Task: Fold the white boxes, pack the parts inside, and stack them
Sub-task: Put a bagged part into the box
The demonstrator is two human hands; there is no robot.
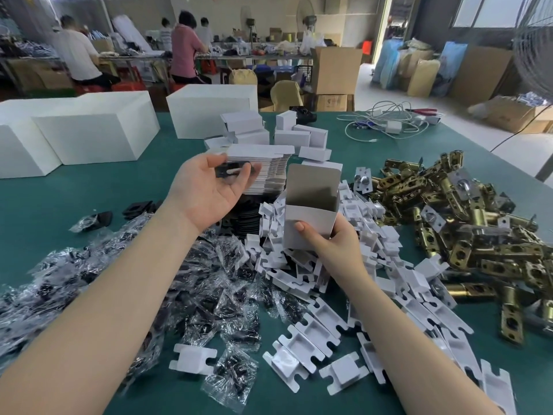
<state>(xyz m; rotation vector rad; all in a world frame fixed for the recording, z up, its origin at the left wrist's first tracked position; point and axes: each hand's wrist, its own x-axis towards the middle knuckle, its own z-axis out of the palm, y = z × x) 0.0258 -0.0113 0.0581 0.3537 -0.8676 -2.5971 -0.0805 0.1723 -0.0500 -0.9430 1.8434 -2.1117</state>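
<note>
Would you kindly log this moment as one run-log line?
left hand: holds black plate | right hand: grips open white box | packing: plate not yet in

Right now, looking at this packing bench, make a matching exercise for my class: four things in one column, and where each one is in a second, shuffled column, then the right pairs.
Things
1. open white box
2. black plate
3. brass latches
4. clear bags of black parts

Places
A. heaped on the table's right side
B. pinched in the left hand
C. held upright by the right hand
D. spread over the table's left side, under the left forearm

Pairs: 1-C, 2-B, 3-A, 4-D
</note>
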